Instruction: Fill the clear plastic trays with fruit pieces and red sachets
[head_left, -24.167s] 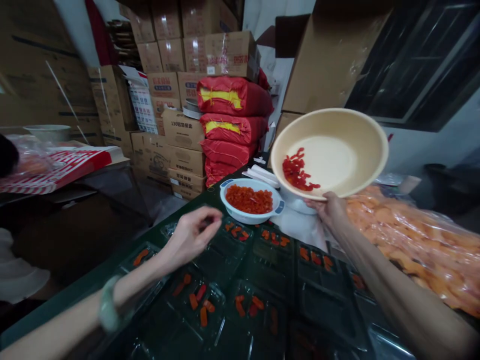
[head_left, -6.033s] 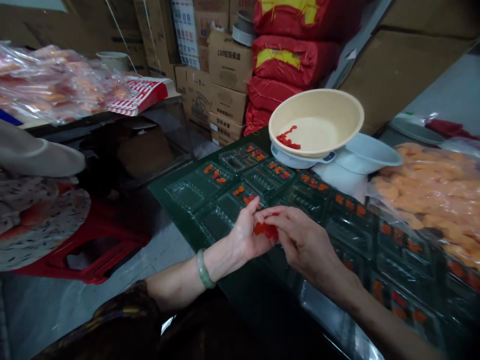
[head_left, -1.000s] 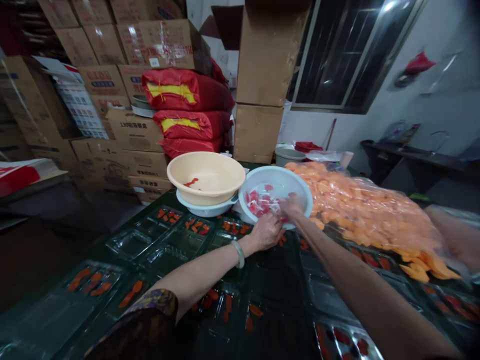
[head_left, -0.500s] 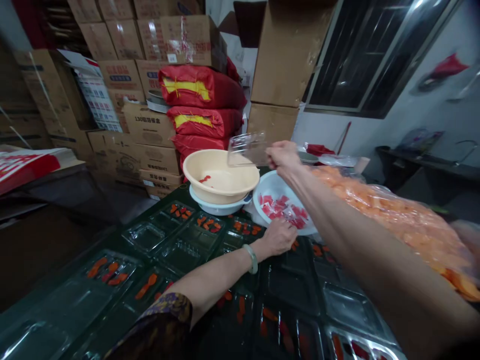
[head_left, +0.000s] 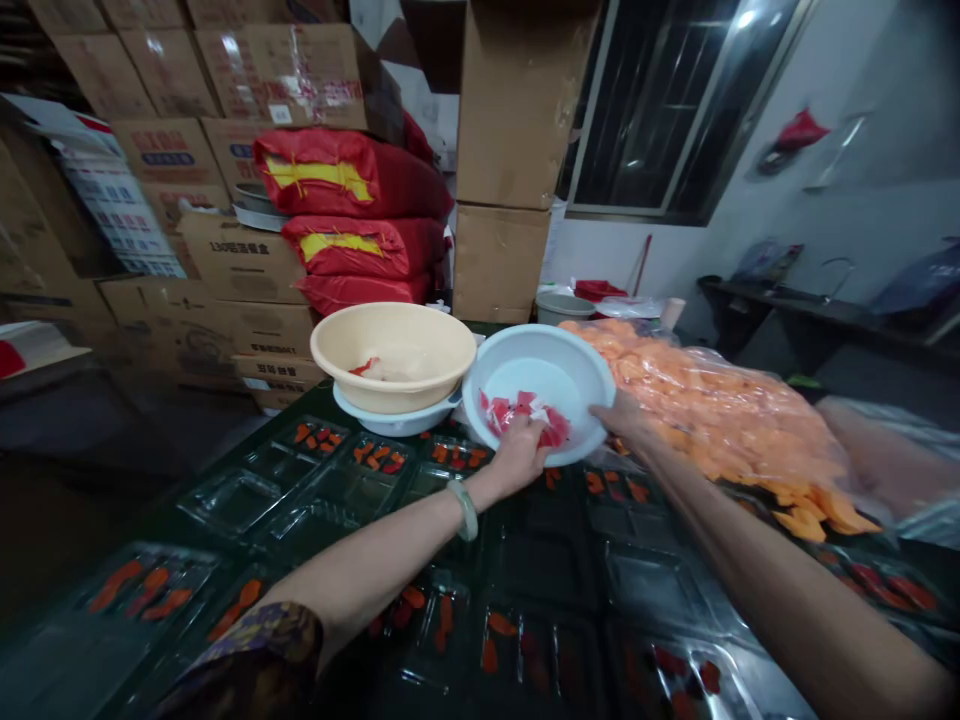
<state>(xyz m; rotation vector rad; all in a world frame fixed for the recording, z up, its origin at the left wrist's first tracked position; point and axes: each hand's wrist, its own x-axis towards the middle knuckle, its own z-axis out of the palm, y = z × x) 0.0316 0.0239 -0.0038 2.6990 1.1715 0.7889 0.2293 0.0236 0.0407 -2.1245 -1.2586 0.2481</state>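
A light-blue basin (head_left: pixel 555 360) stands tilted toward me, with small red-and-white packets (head_left: pixel 498 412) gathered at its near side. My right hand (head_left: pixel 619 418) grips the basin's right rim. Inside the near edge, my left hand (head_left: pixel 520 450) has its fingers closed among the packets, with a whitish one at the fingertips. A pale bracelet (head_left: pixel 465 510) circles the left wrist. Below the hands lie clear plastic compartment trays (head_left: pixel 544 565), several with orange and dark red pieces (head_left: pixel 379 458) in one section.
Left of the blue basin, a cream basin (head_left: pixel 394 335) with a few red bits rests on another blue basin (head_left: pixel 397 422). A big clear bag of orange pieces (head_left: pixel 697 410) lies to the right. Cardboard boxes (head_left: pixel 247 255) and red sacks (head_left: pixel 360 175) are stacked behind.
My right hand has let go of a clear plastic tray and taken the blue basin's rim. The basin now tips toward me. My left hand has moved in among the packets; the view has turned right.
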